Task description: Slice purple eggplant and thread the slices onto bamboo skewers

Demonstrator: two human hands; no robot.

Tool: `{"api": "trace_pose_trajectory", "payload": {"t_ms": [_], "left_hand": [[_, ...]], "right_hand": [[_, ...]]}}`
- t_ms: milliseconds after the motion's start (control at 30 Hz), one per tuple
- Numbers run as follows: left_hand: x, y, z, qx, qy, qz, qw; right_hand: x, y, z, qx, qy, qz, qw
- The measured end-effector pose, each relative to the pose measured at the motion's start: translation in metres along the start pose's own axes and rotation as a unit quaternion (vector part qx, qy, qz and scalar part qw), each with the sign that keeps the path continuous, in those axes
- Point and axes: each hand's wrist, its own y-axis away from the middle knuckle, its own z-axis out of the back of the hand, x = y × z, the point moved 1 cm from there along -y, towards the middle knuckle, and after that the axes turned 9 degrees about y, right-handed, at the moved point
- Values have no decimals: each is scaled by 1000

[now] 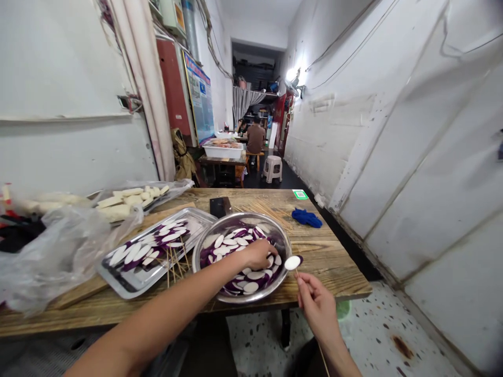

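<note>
In the bowl [204, 246] of eggplant slices [230, 245] left hand [259, 254] grips one; right hand [316, 301] pinches skewer [297, 276]

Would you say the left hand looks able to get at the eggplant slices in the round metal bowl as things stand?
Probably yes: the left hand already reaches over the rim of the metal bowl onto the eggplant slices, with nothing covering them.
</note>
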Motion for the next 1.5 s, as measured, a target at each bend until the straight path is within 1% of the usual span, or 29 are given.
{"api": "trace_pose_trajectory", "payload": {"t_ms": [67,133,233,300,367,400,433,467,500,533,600,633,667,700,733,800,833,900,1000,1167,1300,1500], "left_hand": [[-5,0,-3,34,-55,-26,998],[-9,0,-4,52,-86,-21,995],[-9,0,-6,43,-95,15,994],[-7,-1,-5,39,-82,25,996],[-5,-2,-2,20,-32,34,999],[-4,-3,1,-2,17,46,999],[-4,-3,5,-28,85,65,994],[-3,-2,10,-52,172,90,980],[-4,-2,16,-69,271,115,953],[-5,0,21,-77,373,136,915],[-8,5,31,-76,550,161,816],[-9,9,35,-75,613,166,769],[-10,12,38,-77,661,168,727],[-10,16,39,-83,697,167,693],[-10,19,39,-92,724,165,664],[-7,24,36,-117,759,166,618],[-6,25,33,-128,771,166,601],[-3,28,27,-144,786,169,576],[-2,30,22,-146,797,172,560],[-2,32,20,-133,804,160,558],[-5,33,21,-148,795,155,567],[-7,36,22,-157,773,145,597]], "right_hand": [[-3,0,2,-3,2,-5,1000],[-6,1,3,1,7,-9,1000],[-9,3,4,12,8,-12,1000],[-10,3,3,16,7,-13,1000],[-10,3,2,19,5,-15,1000],[-10,3,1,21,5,-17,1000],[-9,3,0,25,4,-17,1000],[-8,4,0,29,4,-15,999],[-8,5,-1,35,5,-10,999],[-6,6,-2,42,7,-5,999],[-3,9,-3,58,12,5,998],[-1,10,-4,64,13,9,998],[0,12,-6,69,14,12,997],[2,13,-7,74,14,15,997],[4,15,-9,79,14,17,997],[8,16,-12,90,18,16,996],[9,17,-13,96,22,15,995],[11,17,-16,103,30,12,994],[14,15,-17,107,38,11,993],[16,12,-15,93,61,29,993],[18,11,-13,76,69,57,993],[20,10,-11,54,82,81,992]]}}
